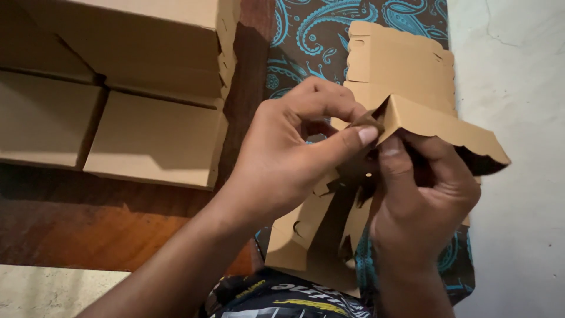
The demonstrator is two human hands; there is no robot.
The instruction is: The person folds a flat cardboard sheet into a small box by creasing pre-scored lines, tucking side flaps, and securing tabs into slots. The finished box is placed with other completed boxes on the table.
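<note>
A flat die-cut tan cardboard blank, matte with scalloped edges, is pinched by the left hand and right hand above paisley cloth; three folded cardboard boxes are stacked beside it.

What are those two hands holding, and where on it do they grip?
Both the left hand and right hand pinch a flat brown cardboard box blank at a folded flap near its middle.
</note>
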